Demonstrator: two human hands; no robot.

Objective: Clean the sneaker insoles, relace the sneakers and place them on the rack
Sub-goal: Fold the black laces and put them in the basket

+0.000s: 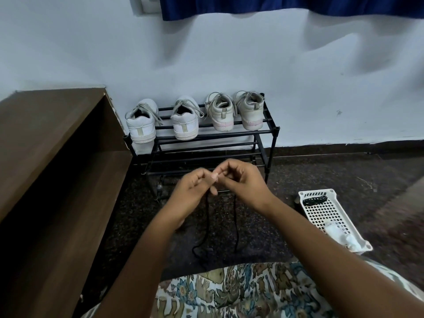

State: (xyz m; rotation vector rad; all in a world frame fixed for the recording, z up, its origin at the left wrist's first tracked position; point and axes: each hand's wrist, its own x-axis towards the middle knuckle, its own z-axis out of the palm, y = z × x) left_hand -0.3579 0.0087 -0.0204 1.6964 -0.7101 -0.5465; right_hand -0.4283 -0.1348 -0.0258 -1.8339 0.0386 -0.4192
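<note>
Both my hands meet in front of the rack and pinch a black shoelace (207,226) between them. My left hand (195,191) and my right hand (243,182) hold its top, and two strands hang down to the dark floor. On the top shelf of the black rack (273,143) stand two pairs of white sneakers, heels toward me: one pair at the left (141,125) (185,122), one pair with pink soles at the right (220,115) (250,113).
A white perforated tray (330,214) lies on the floor at right, holding another bundled black lace (314,200) and a white bottle or cloth (339,235). A brown wooden bench (50,145) fills the left side. My patterned clothing shows at the bottom.
</note>
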